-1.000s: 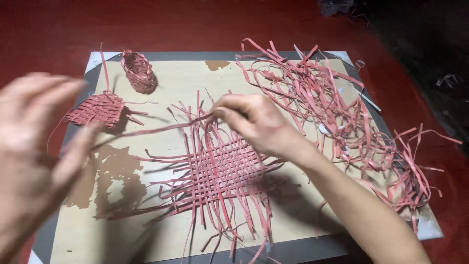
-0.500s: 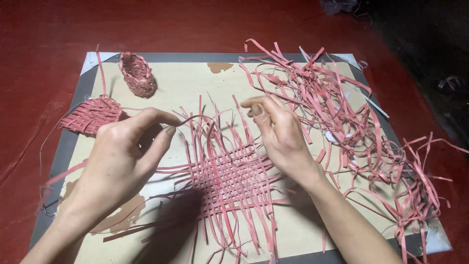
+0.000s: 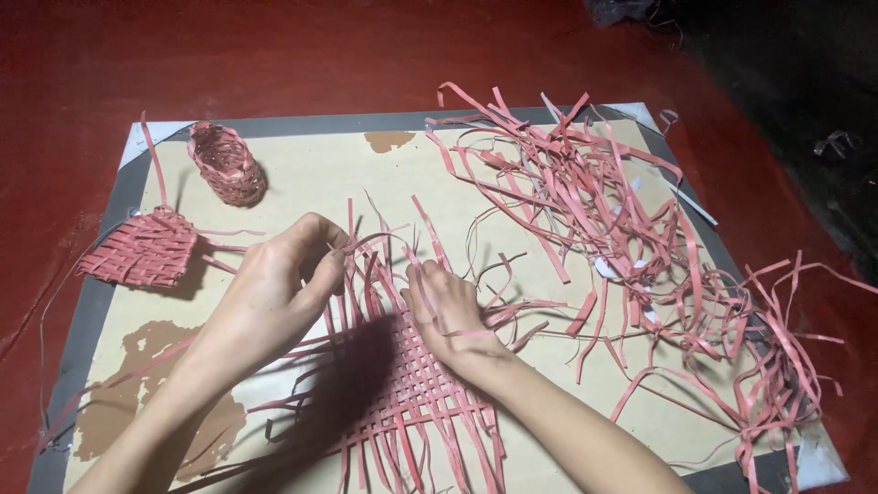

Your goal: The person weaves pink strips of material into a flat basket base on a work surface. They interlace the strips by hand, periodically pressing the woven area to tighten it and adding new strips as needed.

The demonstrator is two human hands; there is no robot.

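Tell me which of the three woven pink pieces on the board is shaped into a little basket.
The small woven basket at the board's far left corner; the flat patch and the mat under both hands lie flat.

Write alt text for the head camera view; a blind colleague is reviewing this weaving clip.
Two bare hands work a flat woven mat of pink strips on a tan board: the left hand pinches a strip, the right hand presses on the weave. A heap of loose strips lies right; a small woven basket and a small woven patch lie left.

Warm overhead light, sharp focus — dark shadows under arms, corners dim.
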